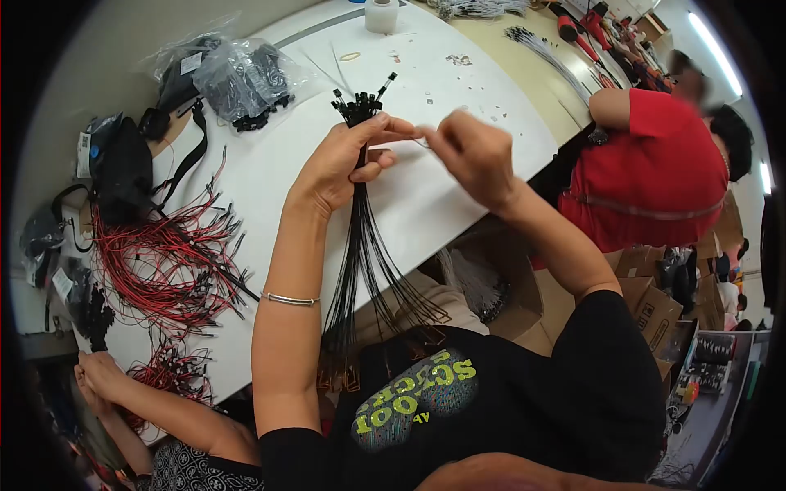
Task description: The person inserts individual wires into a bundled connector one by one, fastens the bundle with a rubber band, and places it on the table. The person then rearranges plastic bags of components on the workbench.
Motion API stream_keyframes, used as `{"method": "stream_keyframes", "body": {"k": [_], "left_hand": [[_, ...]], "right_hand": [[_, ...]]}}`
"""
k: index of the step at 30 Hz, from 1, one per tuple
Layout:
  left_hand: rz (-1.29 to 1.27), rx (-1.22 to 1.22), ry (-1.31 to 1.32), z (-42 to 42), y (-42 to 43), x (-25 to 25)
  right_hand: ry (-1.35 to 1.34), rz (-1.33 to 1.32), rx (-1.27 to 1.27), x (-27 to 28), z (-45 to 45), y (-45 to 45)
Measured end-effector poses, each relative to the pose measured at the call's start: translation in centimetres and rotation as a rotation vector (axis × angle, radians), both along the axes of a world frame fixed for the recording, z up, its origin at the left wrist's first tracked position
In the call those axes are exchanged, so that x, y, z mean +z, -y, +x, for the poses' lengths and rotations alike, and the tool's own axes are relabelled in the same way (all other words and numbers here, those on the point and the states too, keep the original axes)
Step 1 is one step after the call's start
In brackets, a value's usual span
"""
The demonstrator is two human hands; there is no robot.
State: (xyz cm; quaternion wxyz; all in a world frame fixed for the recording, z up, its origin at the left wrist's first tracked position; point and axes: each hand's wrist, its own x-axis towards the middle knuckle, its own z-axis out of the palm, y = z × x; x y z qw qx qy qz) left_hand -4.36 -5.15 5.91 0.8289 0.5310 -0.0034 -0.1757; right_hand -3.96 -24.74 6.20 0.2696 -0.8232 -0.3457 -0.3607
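My left hand [348, 159] is wrapped round a bundle of black cables [360, 213] just below their black connectors [357, 106]. One connector sticks up above the others. The cable ends fan out below, over my lap, with copper-coloured tips. To the right, my right hand [475, 155] is closed in a pinch, slightly blurred, close to the left fingertips. Something thin shows between the two hands, too small to make out.
Red and black cables [155, 262] lie on the white table [270, 176] at the left, below plastic bags of black parts [246, 78]. A tape roll [381, 15] stands at the back. Co-workers sit at the right, in red [647, 176], and lower left [188, 417].
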Motion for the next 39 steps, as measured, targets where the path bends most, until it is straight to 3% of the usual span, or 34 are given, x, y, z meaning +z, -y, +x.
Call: {"method": "stream_keyframes", "body": {"k": [4,6,9,11,14,16,18,21,27,32,34,36,37,39], "left_hand": [[-0.105,0.105,0.027,0.4,-0.6,-0.5],[-0.17,0.21,0.055,0.8,-1.3,-0.9],[-0.207,0.277,0.12,1.4,-2.7,-1.4],[-0.239,0.331,0.189,1.5,-3.5,-1.5],[-0.187,0.27,0.265,1.1,-3.2,-0.9],[-0.137,0.186,0.333,0.9,-2.5,-0.4],[-0.133,0.152,0.342,0.7,-2.0,-0.2],[-0.132,0.091,0.345,0.4,-1.9,-0.3],[-0.172,0.102,0.306,0.6,-2.0,-0.6],[0.13,0.503,0.06,1.1,-4.2,-0.4],[0.179,0.635,0.045,1.6,-7.0,-1.7],[0.775,0.926,0.179,1.6,-9.1,-2.6],[0.781,0.93,0.177,1.8,-9.5,-2.9],[1.039,0.95,0.233,2.1,-10.2,-3.6]], "right_hand": [[-0.06,-0.091,0.213,-1.0,-3.1,0.7],[-0.213,-0.192,0.306,-1.3,-4.3,2.9],[-0.374,-0.219,0.286,-1.3,-5.0,6.5],[-0.915,-0.155,0.111,-0.2,-4.9,8.0],[-1.06,-0.156,0.094,2.6,-2.2,8.0],[-1.02,-0.015,0.057,3.8,0.3,6.4],[-0.901,-0.016,0.195,4.3,2.5,3.3],[-1.111,0.466,0.453,3.7,4.3,-2.9],[-1.234,0.733,0.569,2.3,6.6,-7.9],[-1.199,0.937,0.386,1.1,8.1,-8.8],[-1.085,0.678,0.348,-0.2,9.3,-8.5],[-0.961,0.427,0.31,-1.6,9.9,-8.3],[-0.965,0.429,0.317,-2.0,9.9,-8.5],[-0.947,0.394,0.367,-3.1,9.5,-8.7]]}}
